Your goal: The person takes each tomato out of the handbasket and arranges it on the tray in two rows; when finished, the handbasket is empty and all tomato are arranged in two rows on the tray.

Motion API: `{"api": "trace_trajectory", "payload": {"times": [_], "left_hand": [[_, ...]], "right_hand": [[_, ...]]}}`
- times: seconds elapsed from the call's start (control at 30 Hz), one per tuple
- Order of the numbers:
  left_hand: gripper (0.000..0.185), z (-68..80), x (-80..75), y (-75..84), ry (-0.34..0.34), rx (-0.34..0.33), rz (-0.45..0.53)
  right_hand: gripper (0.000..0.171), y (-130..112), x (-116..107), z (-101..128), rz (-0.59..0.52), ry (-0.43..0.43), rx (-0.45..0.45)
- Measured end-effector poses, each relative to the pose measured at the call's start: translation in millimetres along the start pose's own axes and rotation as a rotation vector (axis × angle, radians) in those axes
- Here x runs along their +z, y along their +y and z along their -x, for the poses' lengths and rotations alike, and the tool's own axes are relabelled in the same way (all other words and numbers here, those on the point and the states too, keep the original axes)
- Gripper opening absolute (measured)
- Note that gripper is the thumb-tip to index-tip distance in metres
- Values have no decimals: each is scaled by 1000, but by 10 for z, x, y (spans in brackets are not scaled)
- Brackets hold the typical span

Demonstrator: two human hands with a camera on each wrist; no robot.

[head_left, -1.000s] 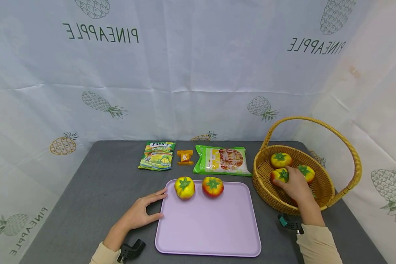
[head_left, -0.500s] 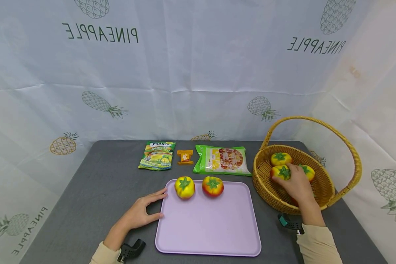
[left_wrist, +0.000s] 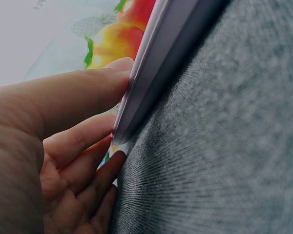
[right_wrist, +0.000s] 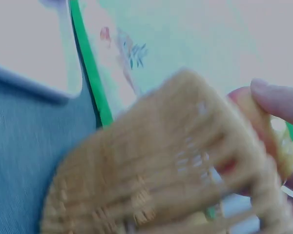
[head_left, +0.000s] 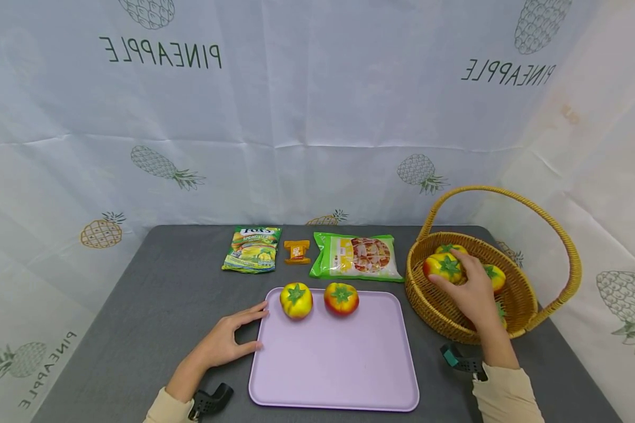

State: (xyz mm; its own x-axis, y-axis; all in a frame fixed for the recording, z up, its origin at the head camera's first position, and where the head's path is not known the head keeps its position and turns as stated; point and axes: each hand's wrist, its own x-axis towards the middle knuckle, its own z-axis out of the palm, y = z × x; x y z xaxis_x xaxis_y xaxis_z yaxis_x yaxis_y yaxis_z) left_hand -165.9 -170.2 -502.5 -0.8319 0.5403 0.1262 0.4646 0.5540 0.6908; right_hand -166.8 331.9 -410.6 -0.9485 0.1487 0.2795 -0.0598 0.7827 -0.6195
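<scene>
My right hand (head_left: 473, 294) grips a yellow-red persimmon (head_left: 440, 268) with a green leafy top, above the wicker basket (head_left: 423, 308). In the right wrist view the thumb presses this persimmon (right_wrist: 256, 119) beside the blurred basket wall (right_wrist: 136, 156). Other persimmons stay in the basket, one behind (head_left: 451, 248) and one to the right (head_left: 495, 279), partly covered. My left hand (head_left: 224, 339) rests with extended fingertips and thumb against the left edge of the lilac tray (head_left: 333, 358). On the tray's far side sit a yellow persimmon (head_left: 296, 301) and a redder persimmon (head_left: 341, 299).
Behind the tray lie a green-yellow Fox's packet (head_left: 252, 251), a small orange wrapped piece (head_left: 297, 252) and a green-white food bag (head_left: 357, 257). The basket's tall handle (head_left: 552, 226) arches over its opening. A pineapple-print cloth (head_left: 296, 88) hangs behind the dark table (head_left: 174, 282).
My right hand has lifted the persimmon up from among the others in the basket and shifted it slightly left. My left hand and the tray have not moved.
</scene>
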Motion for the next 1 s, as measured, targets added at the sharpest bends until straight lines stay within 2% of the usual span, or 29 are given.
{"api": "trace_trajectory", "payload": {"times": [0.17,0.57,0.73,1.0], "left_hand": [[59,-3,-4,0,-3,5,1],[58,-3,2,-9,17,38,-22],[57,6,15,-22,34,55,-38],[57,16,14,-20,29,51,-32]], "right_hand": [[76,-159,113,54,-60,24,-48],[76,-451,386,142,-93,-39,-194],[78,-519,511,176,-110,-113,-232],[80,-537,712,247,-53,-283,-283]]}}
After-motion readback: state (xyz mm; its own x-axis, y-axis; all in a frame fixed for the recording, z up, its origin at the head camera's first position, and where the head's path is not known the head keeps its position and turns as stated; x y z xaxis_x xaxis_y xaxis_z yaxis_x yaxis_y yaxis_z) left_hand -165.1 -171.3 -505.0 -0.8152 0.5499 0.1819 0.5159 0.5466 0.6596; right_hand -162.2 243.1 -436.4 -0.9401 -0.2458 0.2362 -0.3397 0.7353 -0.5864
